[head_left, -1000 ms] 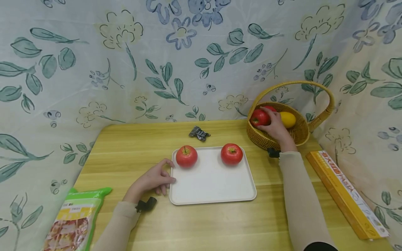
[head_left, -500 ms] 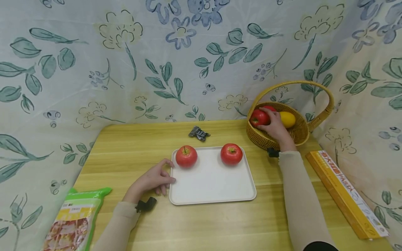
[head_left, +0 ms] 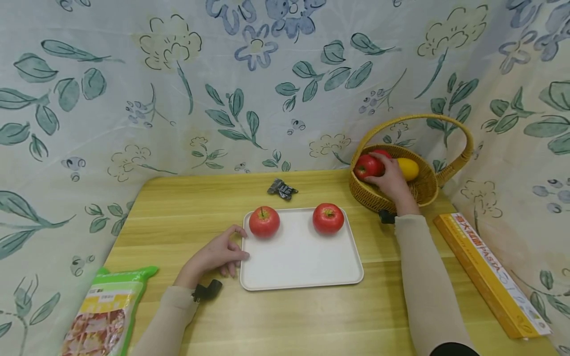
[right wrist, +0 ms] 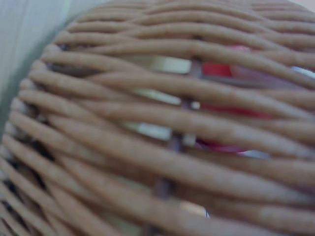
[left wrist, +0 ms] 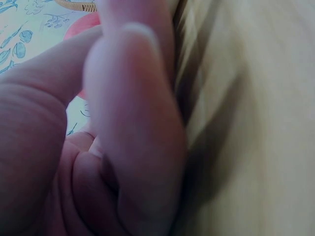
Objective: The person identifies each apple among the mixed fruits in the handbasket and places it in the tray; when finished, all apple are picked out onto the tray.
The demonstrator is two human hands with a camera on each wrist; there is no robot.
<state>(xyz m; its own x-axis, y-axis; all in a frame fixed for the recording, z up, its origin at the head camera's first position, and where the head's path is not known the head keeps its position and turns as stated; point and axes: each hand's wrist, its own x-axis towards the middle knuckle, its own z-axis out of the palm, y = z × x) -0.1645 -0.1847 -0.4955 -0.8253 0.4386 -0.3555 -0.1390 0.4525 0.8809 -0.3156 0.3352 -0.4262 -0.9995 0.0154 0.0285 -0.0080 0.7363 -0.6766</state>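
At the upper right of the head view, my right hand reaches into the wicker basket and grips a red apple. Beside that apple lie another red fruit, mostly covered, and a yellow fruit. My left hand touches the left rim of the white tray, thumb and index finger apart along it. Two red apples sit on the tray's far half. The right wrist view shows mainly basket weave, with red glimpsed through gaps.
A small black wrapped packet lies behind the tray. To the left is a green and yellow food bag; a long orange pasta box lies to the right. A floral curtain backs the wooden table.
Almost nothing differs. My right hand stays on the apple in the basket, and my left hand stays at the tray's rim.
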